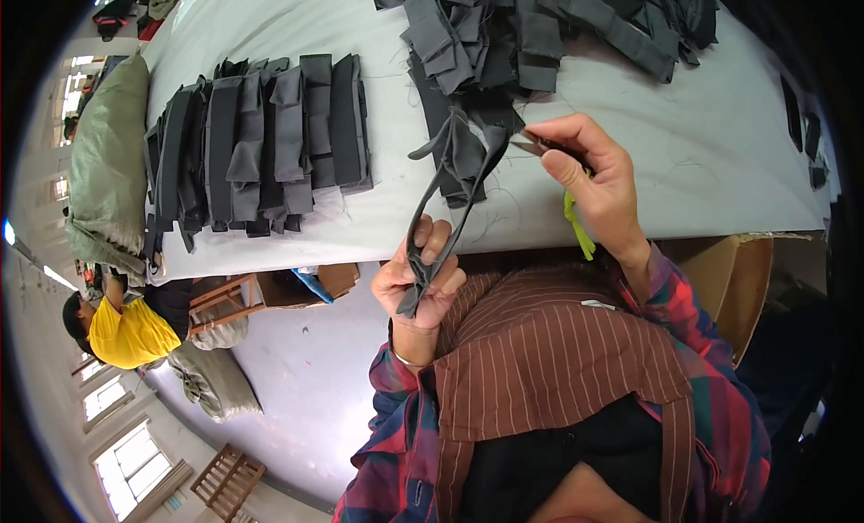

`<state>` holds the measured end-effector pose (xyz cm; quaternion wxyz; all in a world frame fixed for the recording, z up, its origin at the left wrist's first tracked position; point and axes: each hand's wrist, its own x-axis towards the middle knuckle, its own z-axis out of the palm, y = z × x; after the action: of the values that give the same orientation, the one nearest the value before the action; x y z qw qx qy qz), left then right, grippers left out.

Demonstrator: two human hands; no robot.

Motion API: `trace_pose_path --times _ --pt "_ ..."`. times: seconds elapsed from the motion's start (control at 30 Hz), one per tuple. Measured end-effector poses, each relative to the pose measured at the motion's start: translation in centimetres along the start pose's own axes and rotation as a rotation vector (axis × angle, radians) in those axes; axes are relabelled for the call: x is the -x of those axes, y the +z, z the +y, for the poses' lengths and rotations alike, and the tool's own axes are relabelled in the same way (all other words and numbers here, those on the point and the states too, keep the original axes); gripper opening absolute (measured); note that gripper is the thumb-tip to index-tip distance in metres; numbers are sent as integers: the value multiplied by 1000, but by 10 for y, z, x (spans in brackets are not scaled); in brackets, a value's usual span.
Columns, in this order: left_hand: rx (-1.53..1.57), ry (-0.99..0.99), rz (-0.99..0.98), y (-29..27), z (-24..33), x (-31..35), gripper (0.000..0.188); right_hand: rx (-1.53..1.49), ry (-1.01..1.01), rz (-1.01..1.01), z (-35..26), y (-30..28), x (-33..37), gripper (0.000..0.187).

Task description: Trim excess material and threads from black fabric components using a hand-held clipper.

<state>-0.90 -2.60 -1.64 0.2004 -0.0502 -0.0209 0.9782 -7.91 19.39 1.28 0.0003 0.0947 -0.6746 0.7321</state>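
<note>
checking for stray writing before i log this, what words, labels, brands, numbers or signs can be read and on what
None can be read.
Apron: the small white patch is too small to tell whether it bears text.
Dark fabric strips: no readable labels.

A bulging green sack (108, 158) sits left, a cardboard box (740, 284) right.

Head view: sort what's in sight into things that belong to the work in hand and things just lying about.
In the work:
dark strip in the left hand
bladed tool in the right hand
strip pile and strip row, probably

Lying about, apparently:
pale green sack
cardboard box
wooden rack
</note>
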Motion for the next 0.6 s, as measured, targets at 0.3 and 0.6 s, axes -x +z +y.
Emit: trace_pose_path --times 0.3,0.6 --pt "-89 74 46 -4 4 2 34 115 -63 -23 -14 8 2 21" --pt "-792 240 353 10 0 1 47 156 62 -269 -16 27 11 26"
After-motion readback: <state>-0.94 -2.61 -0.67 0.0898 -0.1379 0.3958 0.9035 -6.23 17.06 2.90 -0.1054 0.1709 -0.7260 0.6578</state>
